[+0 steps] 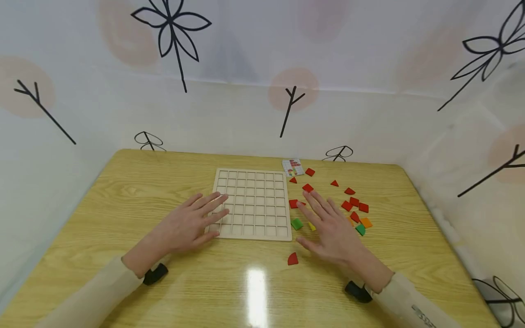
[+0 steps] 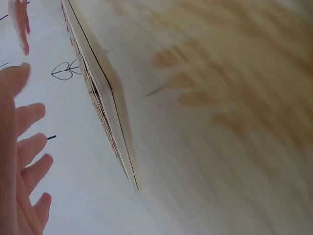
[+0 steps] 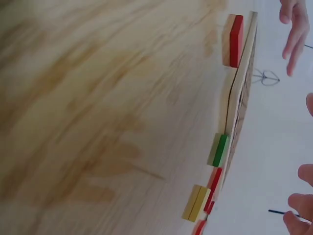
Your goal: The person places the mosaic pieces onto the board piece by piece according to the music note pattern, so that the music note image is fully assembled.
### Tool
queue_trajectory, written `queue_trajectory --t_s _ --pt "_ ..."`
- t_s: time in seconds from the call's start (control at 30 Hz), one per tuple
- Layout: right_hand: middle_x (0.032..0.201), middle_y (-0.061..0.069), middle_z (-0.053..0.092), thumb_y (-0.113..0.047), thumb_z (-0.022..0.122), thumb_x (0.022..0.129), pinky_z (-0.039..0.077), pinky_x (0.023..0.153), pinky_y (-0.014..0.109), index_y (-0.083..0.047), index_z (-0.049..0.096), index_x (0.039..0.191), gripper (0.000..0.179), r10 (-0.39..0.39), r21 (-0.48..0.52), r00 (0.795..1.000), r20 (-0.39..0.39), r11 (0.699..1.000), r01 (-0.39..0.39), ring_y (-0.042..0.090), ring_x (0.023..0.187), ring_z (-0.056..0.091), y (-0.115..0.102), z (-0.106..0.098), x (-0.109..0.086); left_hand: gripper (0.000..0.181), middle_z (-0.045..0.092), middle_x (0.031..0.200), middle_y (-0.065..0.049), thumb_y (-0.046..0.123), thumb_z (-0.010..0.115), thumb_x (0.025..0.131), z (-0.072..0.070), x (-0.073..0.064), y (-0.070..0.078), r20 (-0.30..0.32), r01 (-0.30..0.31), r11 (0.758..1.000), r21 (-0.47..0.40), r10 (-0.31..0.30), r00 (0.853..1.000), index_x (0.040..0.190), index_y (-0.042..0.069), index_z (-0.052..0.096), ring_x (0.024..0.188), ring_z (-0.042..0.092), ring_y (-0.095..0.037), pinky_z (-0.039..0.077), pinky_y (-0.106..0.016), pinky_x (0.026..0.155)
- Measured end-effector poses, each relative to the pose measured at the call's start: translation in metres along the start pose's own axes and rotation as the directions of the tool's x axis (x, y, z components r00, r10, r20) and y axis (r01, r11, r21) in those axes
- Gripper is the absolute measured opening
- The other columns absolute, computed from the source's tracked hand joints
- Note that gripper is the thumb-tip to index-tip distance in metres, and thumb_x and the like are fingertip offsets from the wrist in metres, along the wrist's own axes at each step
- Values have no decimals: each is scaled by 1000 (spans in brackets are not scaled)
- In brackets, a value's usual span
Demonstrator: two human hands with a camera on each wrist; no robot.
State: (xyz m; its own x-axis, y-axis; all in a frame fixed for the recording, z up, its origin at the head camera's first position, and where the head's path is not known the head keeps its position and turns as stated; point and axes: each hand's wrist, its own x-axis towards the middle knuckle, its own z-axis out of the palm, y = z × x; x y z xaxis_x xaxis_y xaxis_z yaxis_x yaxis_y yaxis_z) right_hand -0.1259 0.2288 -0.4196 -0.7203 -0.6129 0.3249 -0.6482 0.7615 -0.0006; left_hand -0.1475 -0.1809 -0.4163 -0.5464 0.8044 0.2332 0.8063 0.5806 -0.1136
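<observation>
A pale wooden grid board [image 1: 254,238] with square cells lies flat in the middle of the table. My left hand [image 1: 190,225] hovers over its left edge with fingers spread, and holds nothing. To the right of the board, my right hand [image 1: 334,232] is raised above scattered pieces, its fingers extended. Below and around that hand lie a green square [image 1: 297,223], a yellow piece [image 1: 312,226] partly hidden by it, and a red square [image 1: 307,187]. A red quarter-circle [image 1: 293,258] rests nearer the front. In the right wrist view, the green piece [image 3: 220,150] sits beside the board's edge.
Several red pieces [image 1: 354,202], an orange square [image 1: 366,222] and a dark green piece [image 1: 360,229] are spread right of the right hand. A printed pattern card [image 1: 293,167] lies behind the board. The wooden table [image 1: 164,168] meets a patterned white cloth at the back.
</observation>
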Motion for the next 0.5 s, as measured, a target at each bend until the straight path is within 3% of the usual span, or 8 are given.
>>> queue_trajectory --t_s 0.13,0.23,0.33,0.4,0.5 --pt "159 12 34 -64 38 99 29 115 52 -8 45 150 77 13 52 999 -44 999 -11 34 146 29 0 -1 2 44 44 154 -10 36 58 100 -2 0 3 -33 -15 999 -49 13 999 138 14 62 143 37 -26 32 -51 113" --pt "153 13 44 -54 51 98 42 105 54 -6 51 146 67 68 115 995 -70 992 -60 34 141 37 1 -1 3 37 55 144 -10 28 65 96 -1 1 4 -91 -16 994 -109 6 996 130 12 68 133 49 -27 40 -51 108" --pt "146 14 52 -38 66 93 50 94 56 -6 57 141 58 154 197 984 -91 971 -134 36 135 45 3 -1 5 29 61 136 -9 23 68 94 1 3 2 -159 7 976 -218 -43 986 120 10 73 125 57 -27 44 -48 104" --pt "141 15 56 -28 70 91 51 90 57 -6 59 139 54 205 251 973 -103 952 -174 37 130 50 8 1 7 24 64 133 -8 19 69 93 2 4 -1 -191 49 946 -320 -115 975 115 9 75 122 59 -27 46 -47 102" --pt "134 16 61 -17 70 92 49 92 59 -4 62 136 47 272 364 956 -110 906 -216 40 121 57 19 7 11 20 64 132 -4 17 68 95 5 6 -6 -175 150 859 -489 -265 948 112 9 74 122 58 -26 47 -47 101"
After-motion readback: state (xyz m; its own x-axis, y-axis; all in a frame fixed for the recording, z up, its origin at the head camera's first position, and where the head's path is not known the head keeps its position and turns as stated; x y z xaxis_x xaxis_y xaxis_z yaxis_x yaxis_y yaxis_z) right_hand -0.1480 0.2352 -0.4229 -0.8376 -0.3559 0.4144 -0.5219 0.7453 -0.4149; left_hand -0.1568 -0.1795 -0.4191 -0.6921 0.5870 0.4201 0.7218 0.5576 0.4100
